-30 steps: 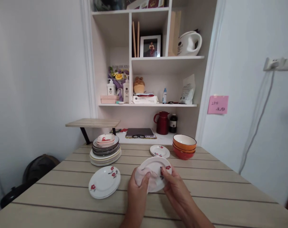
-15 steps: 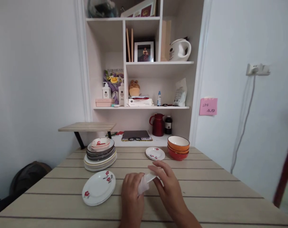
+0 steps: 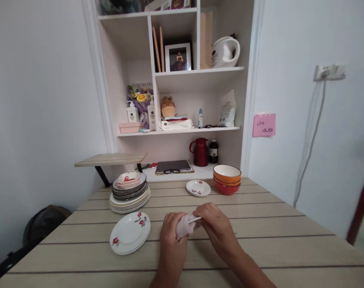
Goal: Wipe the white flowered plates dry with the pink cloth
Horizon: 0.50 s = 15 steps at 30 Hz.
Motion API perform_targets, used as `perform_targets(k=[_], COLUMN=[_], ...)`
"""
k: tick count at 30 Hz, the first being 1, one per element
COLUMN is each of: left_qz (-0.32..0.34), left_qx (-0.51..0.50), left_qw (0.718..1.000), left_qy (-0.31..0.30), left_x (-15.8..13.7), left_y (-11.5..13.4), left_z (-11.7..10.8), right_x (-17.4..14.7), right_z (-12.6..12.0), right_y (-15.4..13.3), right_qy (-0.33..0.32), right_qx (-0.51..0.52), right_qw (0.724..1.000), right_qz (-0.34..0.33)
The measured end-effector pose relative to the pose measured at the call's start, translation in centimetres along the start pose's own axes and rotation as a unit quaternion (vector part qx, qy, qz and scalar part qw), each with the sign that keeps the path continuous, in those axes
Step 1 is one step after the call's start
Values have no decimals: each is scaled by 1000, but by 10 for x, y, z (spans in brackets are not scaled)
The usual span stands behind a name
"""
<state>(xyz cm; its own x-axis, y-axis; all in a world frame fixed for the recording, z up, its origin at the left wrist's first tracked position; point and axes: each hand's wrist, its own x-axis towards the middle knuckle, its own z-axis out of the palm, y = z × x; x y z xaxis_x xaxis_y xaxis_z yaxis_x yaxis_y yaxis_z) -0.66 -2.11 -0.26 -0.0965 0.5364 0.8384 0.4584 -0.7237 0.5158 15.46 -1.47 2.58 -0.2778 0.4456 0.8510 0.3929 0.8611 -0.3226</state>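
Observation:
Low over the table, my left hand (image 3: 173, 230) is closed round a pale, crumpled cloth (image 3: 183, 229). The cloth wraps one side of a small white plate (image 3: 194, 219), seen nearly edge-on, so most of its face is hidden. My right hand (image 3: 216, 225) pinches the plate's other edge between fingers and thumb. Left of my hands lie large white plates (image 3: 129, 234) with red flowers, one on another. Beyond my hands are small flowered plates (image 3: 198, 187), also stacked.
At the back left is a tall stack of plates (image 3: 130, 202) topped by small square dishes (image 3: 129, 179). Orange and red bowls (image 3: 227, 180) are nested at the back right. A raised wooden shelf (image 3: 110, 159) overhangs the table's left rear. Behind stand a red jug (image 3: 201, 152) and a laptop (image 3: 173, 166).
My right hand's fingers have closed down on the plate's edge, and the plate is tilted flatter. My left hand still grips the cloth. The whole view has shifted slightly.

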Motion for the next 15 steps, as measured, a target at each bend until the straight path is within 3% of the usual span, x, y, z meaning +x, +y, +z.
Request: perform_targets(k=[4, 8, 15], left_qz=[-145, -271, -317], left_qx=[-79, -168, -210], left_qw=[986, 947, 924], left_qy=[8, 31, 35], left_x=[2, 3, 5], left_y=[0, 8, 15], left_z=[2, 4, 7], right_x=[-2, -3, 1], right_z=[3, 7, 19], right_y=[0, -2, -9], right_qy=[21, 77, 183], right_qx=[86, 207, 375], right_qw=[989, 942, 833], right_qz=[120, 253, 363])
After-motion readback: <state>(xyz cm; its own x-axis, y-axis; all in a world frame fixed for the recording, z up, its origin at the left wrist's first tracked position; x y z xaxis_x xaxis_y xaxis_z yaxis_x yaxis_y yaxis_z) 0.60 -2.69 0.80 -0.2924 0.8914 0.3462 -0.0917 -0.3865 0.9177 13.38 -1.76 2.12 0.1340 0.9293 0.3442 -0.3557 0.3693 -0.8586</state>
